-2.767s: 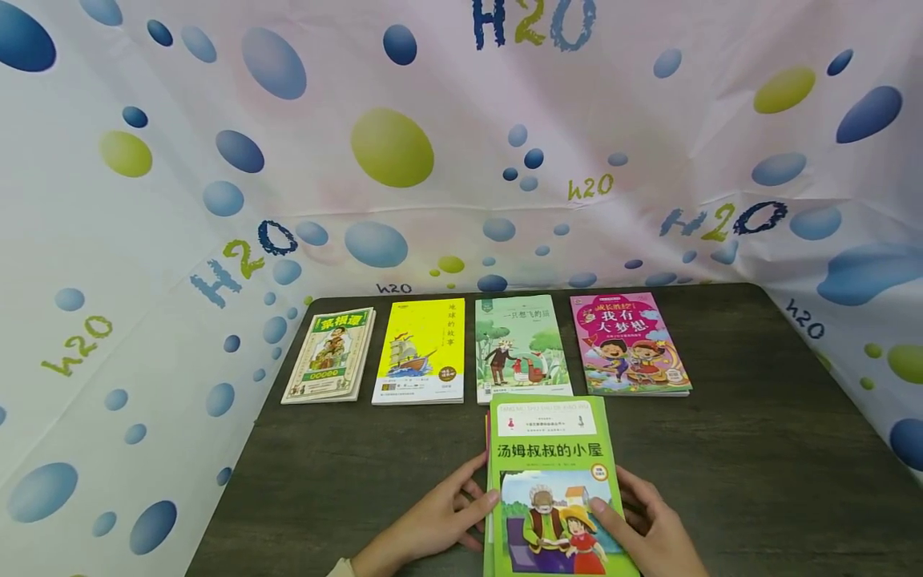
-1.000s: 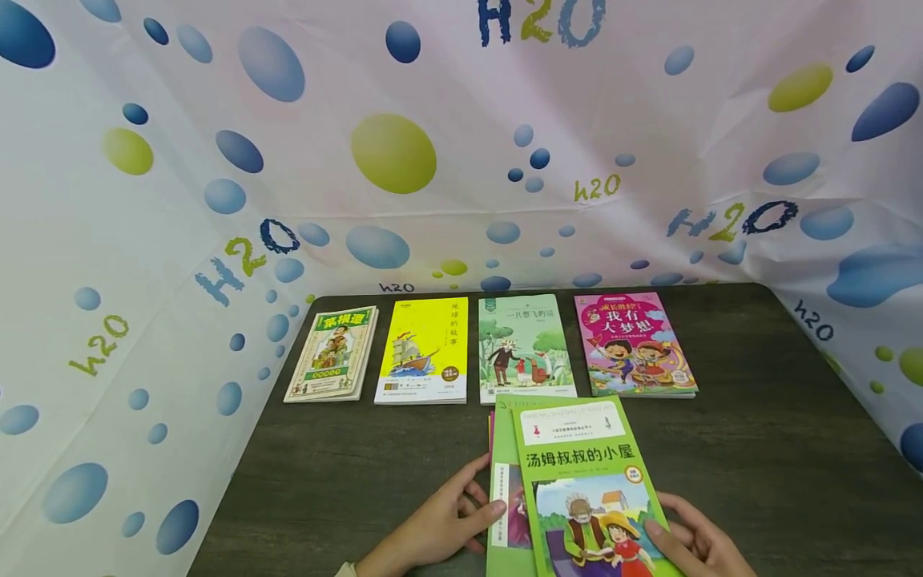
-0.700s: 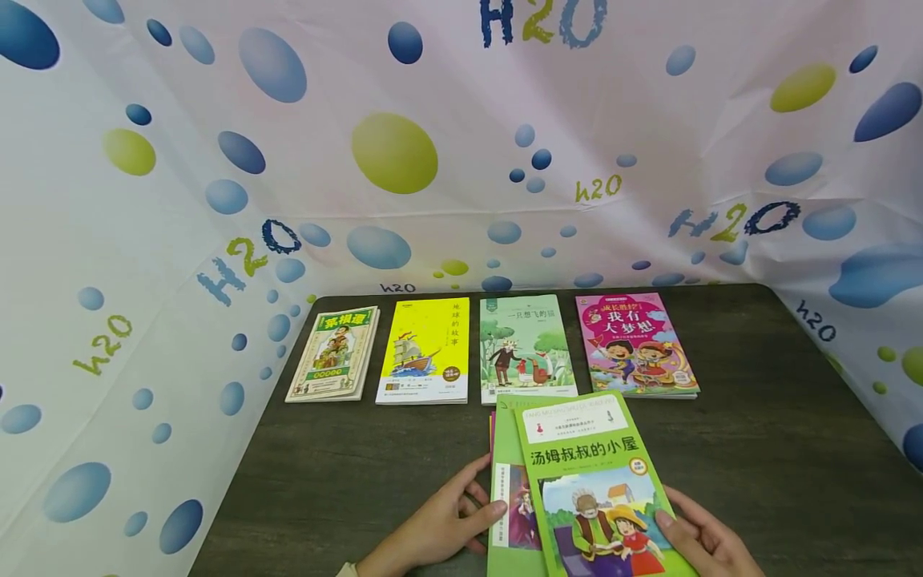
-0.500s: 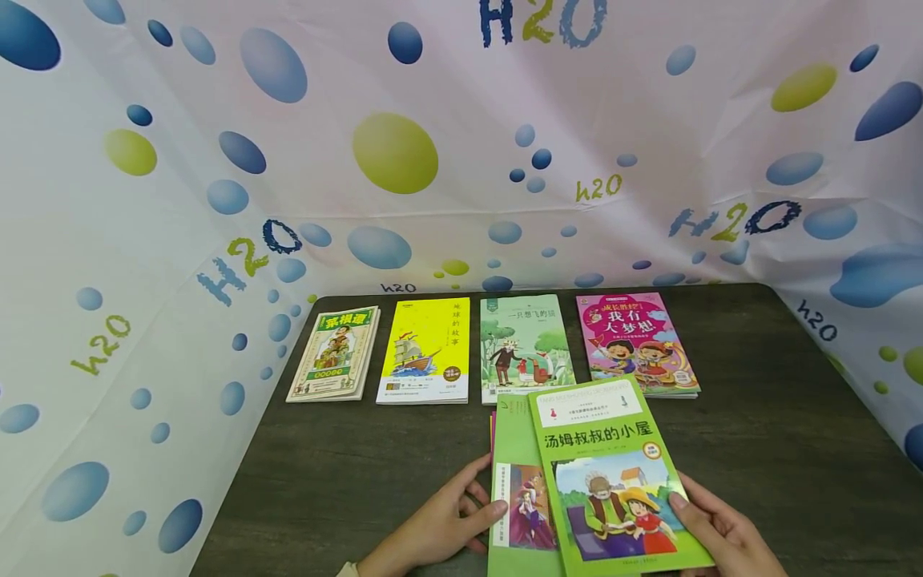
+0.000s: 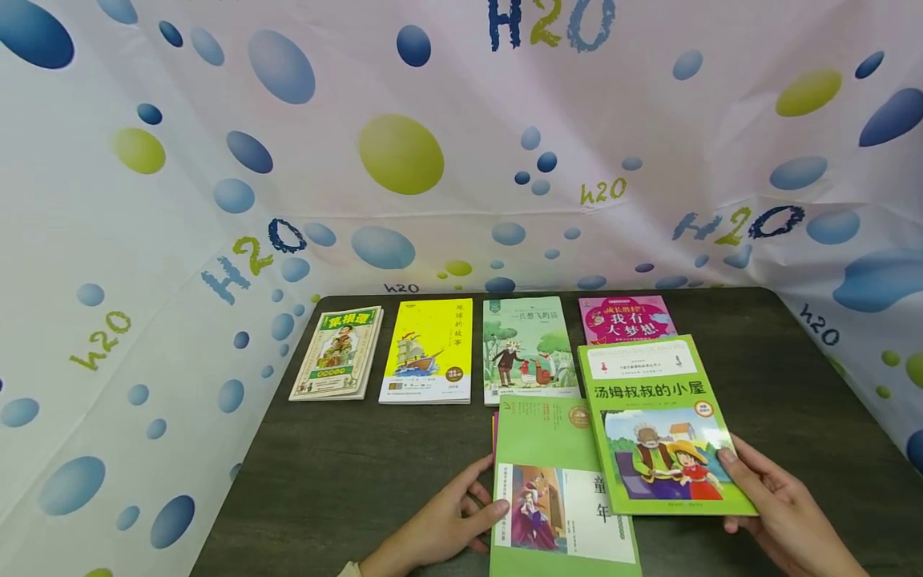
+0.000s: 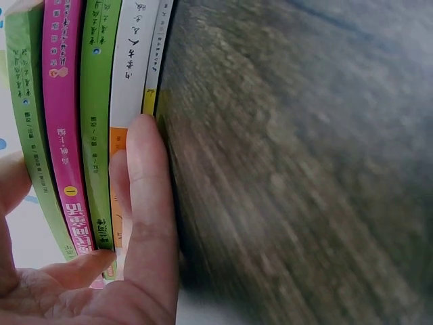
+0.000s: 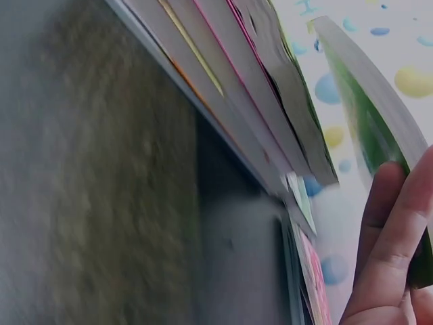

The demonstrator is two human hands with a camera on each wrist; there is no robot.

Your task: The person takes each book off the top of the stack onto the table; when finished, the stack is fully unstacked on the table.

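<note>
My right hand (image 5: pixel 786 505) pinches a green paperback book (image 5: pixel 656 377) by its lower right corner, thumb on the cover and fingers beneath. In the right wrist view that book (image 7: pixel 369 84) is held up, apart from the stack. Near the front of the table my left hand (image 5: pixel 454 513) grips a stack of books (image 5: pixel 541 441), thumb on the top cover and fingers against the spines. A green cover with a picture of a person in a purple dress tops the stack. Green, pink and white spines (image 6: pixel 61 122) show in the left wrist view.
Along the back of the dark table (image 5: pixel 360 465) lie a small cream-and-green book (image 5: pixel 335 353), a yellow book (image 5: pixel 425 349), a pale green book (image 5: pixel 530 349) and a pink book (image 5: pixel 627 316), partly covered in view. A dotted backdrop (image 5: pixel 469 120) rises behind.
The right hand has slid the green book off the stack, then lifted it rightward and away from me. The cover below has come into view. The left hand stays at the stack.
</note>
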